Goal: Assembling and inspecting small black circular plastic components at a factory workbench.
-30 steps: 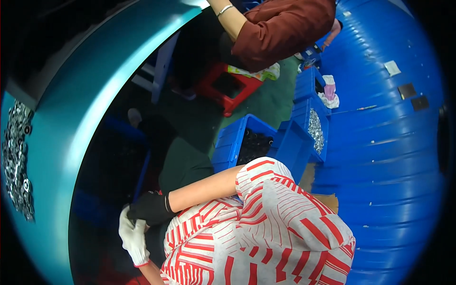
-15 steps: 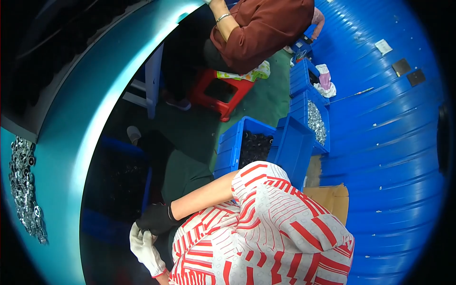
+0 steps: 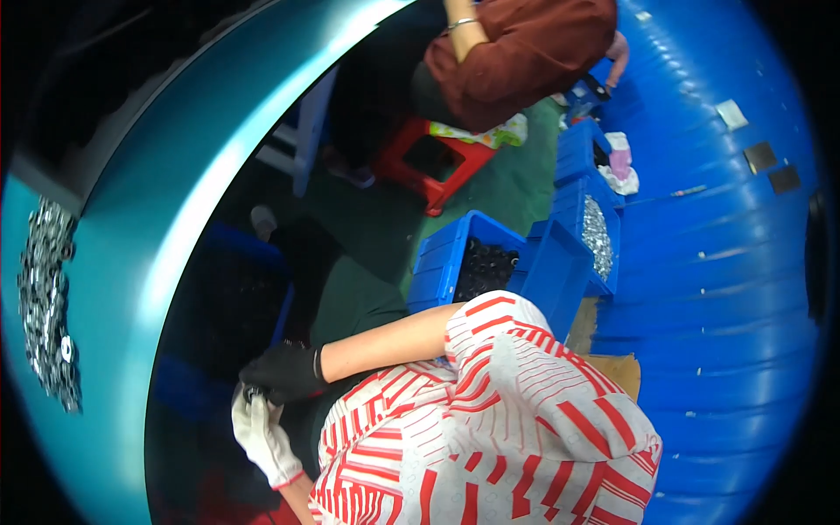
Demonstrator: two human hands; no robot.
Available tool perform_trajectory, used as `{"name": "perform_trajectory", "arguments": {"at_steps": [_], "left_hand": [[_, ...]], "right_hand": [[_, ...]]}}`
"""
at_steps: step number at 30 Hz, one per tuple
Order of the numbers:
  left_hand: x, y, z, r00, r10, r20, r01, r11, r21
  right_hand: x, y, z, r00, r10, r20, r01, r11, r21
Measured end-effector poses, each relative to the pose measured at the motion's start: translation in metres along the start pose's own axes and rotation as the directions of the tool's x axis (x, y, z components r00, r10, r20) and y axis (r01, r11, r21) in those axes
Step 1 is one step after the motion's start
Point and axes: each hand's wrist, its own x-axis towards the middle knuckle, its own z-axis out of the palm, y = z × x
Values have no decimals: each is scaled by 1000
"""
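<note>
My left hand [image 3: 261,437], in a white knit glove, is closed with its fingertips around a small dark round part [image 3: 252,393]. My right hand [image 3: 284,372], in a black glove, meets it from above with fingers curled at the same part. The part is tiny in view, so its exact kind cannot be made out. Both hands are together over my lap, between the teal table and my striped shirt. A dark blue crate [image 3: 284,306] lies in shadow beyond them, its contents hardly visible.
On the teal table [image 3: 122,289], shiny black and metallic round parts [image 3: 48,297] lie in a long pile. Blue bins hold black parts [image 3: 486,269] and silvery pieces [image 3: 597,236]. A co-worker in a brown top [image 3: 525,61] sits beyond, near a red stool [image 3: 433,171].
The whole view has shifted slightly, with the surroundings sliding right. My hands remain together; the small dark part now shows between the gloved fingertips.
</note>
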Motion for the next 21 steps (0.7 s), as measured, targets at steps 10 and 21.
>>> {"name": "perform_trajectory", "arguments": {"at_steps": [10,21], "left_hand": [[6,29,17,996,-39,79,40,999,-7],[-2,11,11,997,7,-75,-4,999,44]], "right_hand": [[-8,16,-14,997,-72,-16,74,968,238],[4,-1,-2,972,-209,-104,198,975,-103]]}}
